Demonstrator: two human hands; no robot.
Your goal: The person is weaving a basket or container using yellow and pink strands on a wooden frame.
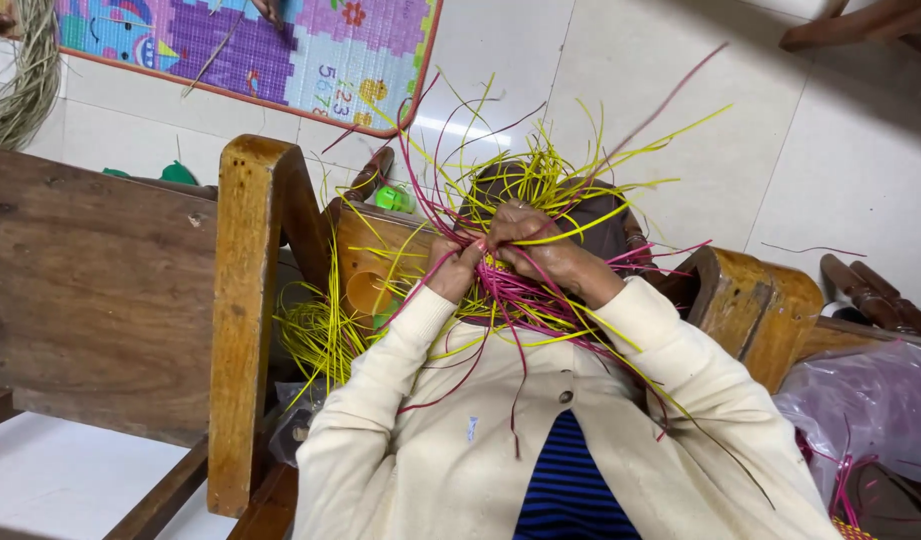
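The person's left hand [450, 268] and right hand [528, 245] sit close together, both pinched shut on thin pink and yellow strands [525, 300] of a half-woven piece held over the lap. Around the grip there is little free room: loose strand ends spread out in every direction, stiff and glossy like plastic cord. Just left of the hands stands a thick wooden chair post [245, 320], worn and smooth, and a coil of yellow strands [320, 335] hangs below it. Right of the grip is another rounded wooden arm [755, 305]. Further beyond the hands lies pale tiled floor [830, 170] and a colourful foam mat [300, 50]. A pinkish plastic bag [870, 400] is low on the right
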